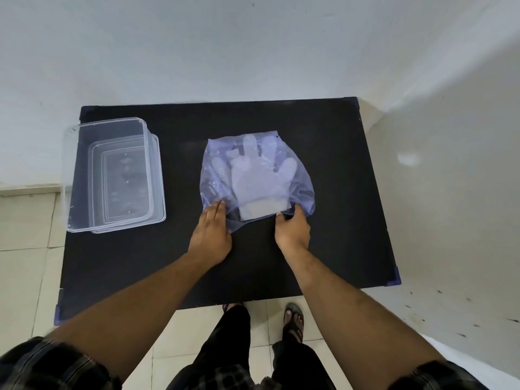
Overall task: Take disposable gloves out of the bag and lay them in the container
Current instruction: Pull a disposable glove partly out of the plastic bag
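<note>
A translucent bluish plastic bag (298, 190) lies flat in the middle of the black table (337, 235). Pale disposable gloves (259, 181) show through it, fingers pointing away from me. My left hand (211, 235) pinches the bag's near left edge. At the near right edge, by the bag's mouth, my right hand (292, 229) has its fingers curled on the plastic. A clear rectangular container (84, 175) stands open at the table's left side, with nothing visible inside it.
The container overhangs the table's left edge slightly. A white wall runs behind the table. Tiled floor lies to the left and below, where my legs and sandalled feet (294, 319) stand against the near edge.
</note>
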